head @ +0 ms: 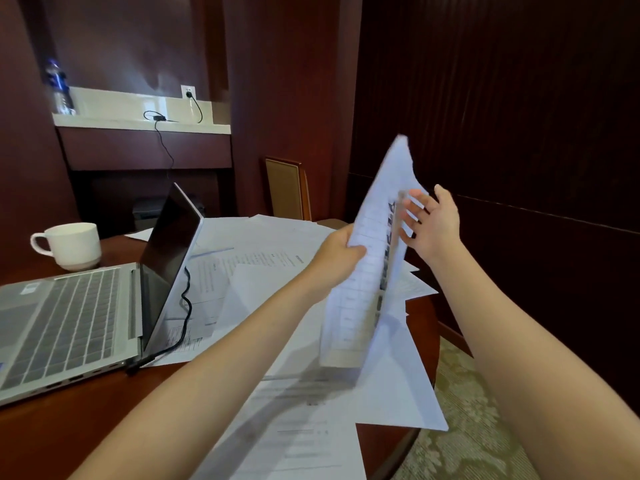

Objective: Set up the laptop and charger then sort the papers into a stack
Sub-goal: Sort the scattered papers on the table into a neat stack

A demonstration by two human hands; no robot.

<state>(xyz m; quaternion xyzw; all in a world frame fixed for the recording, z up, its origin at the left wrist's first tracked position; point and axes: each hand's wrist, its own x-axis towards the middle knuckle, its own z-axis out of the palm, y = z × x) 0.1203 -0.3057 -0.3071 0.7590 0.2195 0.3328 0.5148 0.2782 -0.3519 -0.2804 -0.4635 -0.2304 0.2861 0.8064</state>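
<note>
Well, the left hand (341,249) is clamped on a sheaf of papers (367,271), held on edge above the bench (69,427) toward two o'clock. The right hand (431,226) is just beside the sheaf, fingers straight and spread apart; whether the fingertips touch the paper I cannot tell. Loose sheets (277,244) sprawl across the bench beneath, some hanging over its edge at four o'clock. At nine o'clock the laptop (69,313) stands open, a black charger cable (188,304) plugged into its side. A white cup (71,245) sits at ten o'clock.
</note>
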